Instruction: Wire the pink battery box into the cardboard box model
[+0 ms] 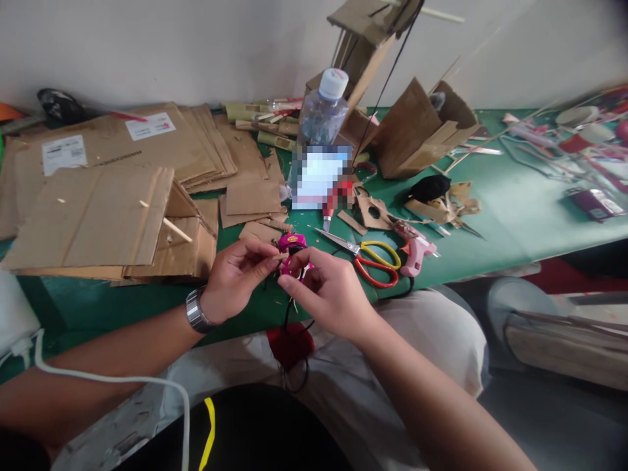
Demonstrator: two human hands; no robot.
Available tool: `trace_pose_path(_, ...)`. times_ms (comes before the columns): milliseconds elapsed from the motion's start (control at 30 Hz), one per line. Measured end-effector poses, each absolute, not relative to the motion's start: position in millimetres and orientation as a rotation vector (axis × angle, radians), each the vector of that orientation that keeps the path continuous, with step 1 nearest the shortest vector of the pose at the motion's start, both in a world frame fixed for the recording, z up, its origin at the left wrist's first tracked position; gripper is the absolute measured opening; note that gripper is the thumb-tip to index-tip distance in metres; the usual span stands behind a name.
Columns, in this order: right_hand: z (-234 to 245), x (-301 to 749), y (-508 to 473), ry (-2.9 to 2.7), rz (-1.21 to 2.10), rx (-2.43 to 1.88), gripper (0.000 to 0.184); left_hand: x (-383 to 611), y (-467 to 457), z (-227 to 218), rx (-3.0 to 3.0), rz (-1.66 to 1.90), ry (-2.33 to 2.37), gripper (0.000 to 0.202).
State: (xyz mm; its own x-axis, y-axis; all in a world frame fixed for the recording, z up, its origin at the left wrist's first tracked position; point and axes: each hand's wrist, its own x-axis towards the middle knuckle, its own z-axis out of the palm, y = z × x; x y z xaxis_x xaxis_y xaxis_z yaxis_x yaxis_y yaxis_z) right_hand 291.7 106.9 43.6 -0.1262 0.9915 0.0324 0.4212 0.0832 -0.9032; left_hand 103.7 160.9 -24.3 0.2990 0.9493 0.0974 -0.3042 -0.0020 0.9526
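Observation:
My left hand point(230, 280), with a watch point(197, 311) on its wrist, pinches a small strip of cardboard point(281, 257) between thumb and fingertips. Close beside it, my right hand point(336, 291) has its fingers curled together at the strip's other end; whatever lies between them is too small to make out. Behind the fingers sits a magenta object point(291, 241) with a yellow mark, partly hidden by both hands. A thin black cord point(286, 318) hangs below. Scissors point(377, 259) with yellow and red handles lie just past my right hand, beside a pink glue gun point(415, 250).
Stacked cardboard point(191, 147) and a cardboard structure point(98, 219) fill the left side. A plastic bottle point(324, 111), a red-handled knife point(328, 214) and cardboard scraps point(370, 208) lie ahead. An open cardboard box point(417, 134) stands behind. A white cable point(122, 378) crosses over my left forearm.

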Motion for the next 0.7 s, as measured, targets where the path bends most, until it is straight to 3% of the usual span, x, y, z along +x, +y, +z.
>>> trace_pose_path(500, 41, 287, 107, -1.669, 0.614, -1.341, 0.009, 105, 156, -15, 1.168, 1.157, 0.671, 0.012)
trace_pose_path(700, 33, 287, 106, -1.820, 0.550, -1.288, 0.007, 103, 157, -11, 1.200, 1.104, 0.565, 0.022)
